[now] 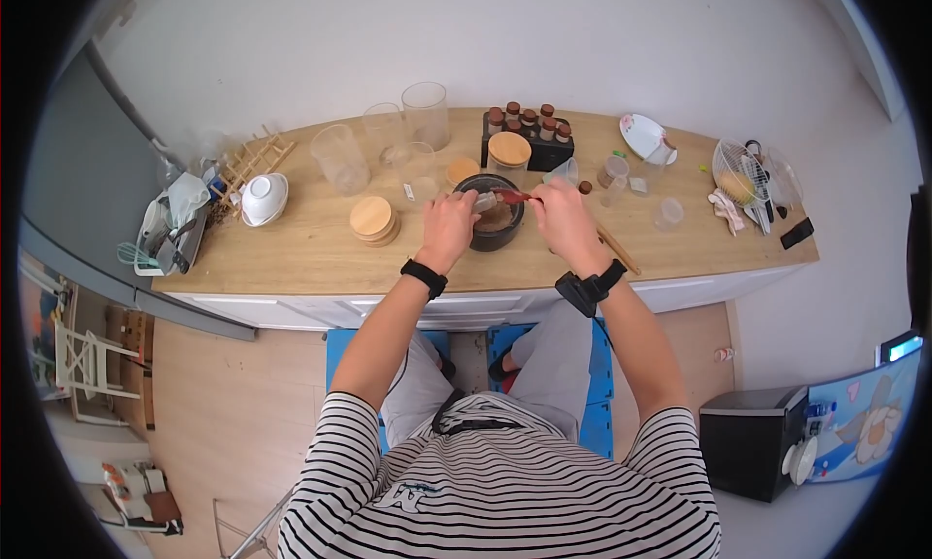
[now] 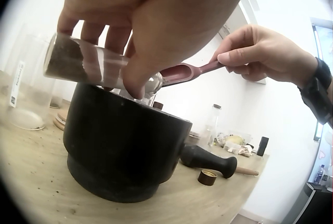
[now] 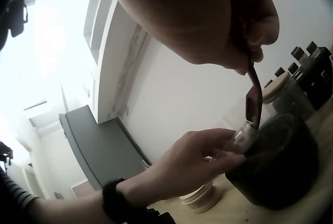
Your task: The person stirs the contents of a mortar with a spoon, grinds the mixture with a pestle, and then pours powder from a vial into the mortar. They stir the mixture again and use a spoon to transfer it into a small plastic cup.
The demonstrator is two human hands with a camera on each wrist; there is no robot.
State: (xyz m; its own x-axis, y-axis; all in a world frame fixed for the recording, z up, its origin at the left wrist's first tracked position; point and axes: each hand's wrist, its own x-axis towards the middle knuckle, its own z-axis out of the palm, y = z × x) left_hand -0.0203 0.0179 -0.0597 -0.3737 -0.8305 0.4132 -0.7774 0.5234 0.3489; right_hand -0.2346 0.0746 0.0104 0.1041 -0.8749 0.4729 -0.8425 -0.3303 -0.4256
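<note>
My left hand (image 1: 449,231) grips a small glass spice jar (image 2: 67,60), tipped nearly on its side over the black mortar (image 2: 125,141). Dark ground spice shows inside the jar toward its base. From the other side, my right hand (image 1: 566,225) pinches the handle of a dark red scoop (image 2: 179,73). The scoop's tip meets the jar's mouth in both wrist views. Brown powder (image 1: 496,218) lies inside the mortar, partly hidden by the hands in the head view. A black pestle (image 2: 208,161) lies beside the mortar, near a small brown cap (image 2: 207,177).
Behind the mortar stand a wooden-lidded jar (image 1: 510,151) and a black rack (image 1: 553,157) of spice jars. Tall clear containers (image 1: 340,161), a low wooden-lidded jar (image 1: 374,219) and white bowls (image 1: 263,200) are leftward. A wire basket (image 1: 743,170) sits far right.
</note>
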